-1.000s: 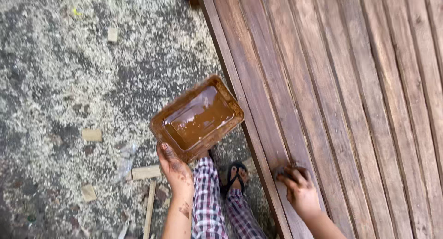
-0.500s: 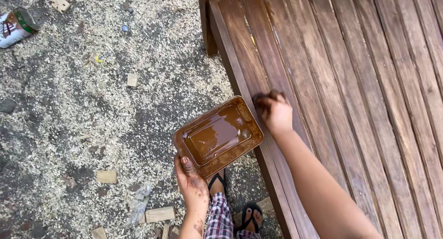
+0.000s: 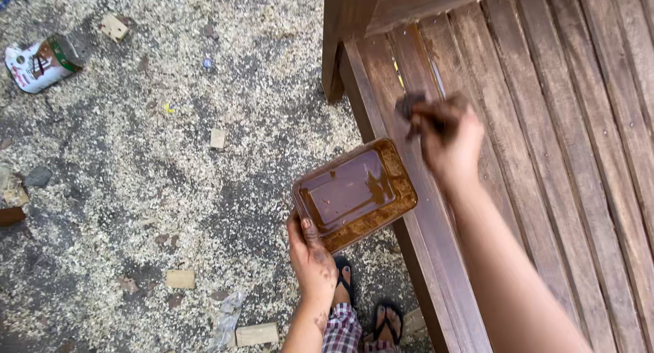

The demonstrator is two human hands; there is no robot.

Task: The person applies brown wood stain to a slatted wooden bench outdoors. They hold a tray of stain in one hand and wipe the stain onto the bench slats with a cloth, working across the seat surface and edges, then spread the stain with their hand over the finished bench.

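Your right hand [image 3: 446, 140] is now out over the far end of the slatted wooden bench [image 3: 545, 189], its stained fingers bunched tight around a small dark rag [image 3: 409, 106] that pokes out past the fingertips and sits on or just above the slats near the left edge; the blur keeps you from telling whether it actually touches the wood. Half a second ago that same hand was right beside the tray's far corner, and a second ago it was down at the near end of the bench, so it has travelled up along the left slats toward the bench's upright post [image 3: 340, 40]. Your left hand [image 3: 310, 254] has kept its hold on the shallow rectangular tray [image 3: 354, 193] of brown stain, thumb hooked over the near rim and the other fingers hidden beneath it, so you cannot tell how they lie. The tray hangs level just left of the bench edge, over the sawdust-strewn ground [image 3: 170, 189], with your sandalled feet [image 3: 371, 312] below it. To judge by where the rag has moved, the colouring has reached the far corner. Off at the far left a dented can [image 3: 41, 63] lies on its side, and small wood offcuts [image 3: 218, 138] are scattered about.
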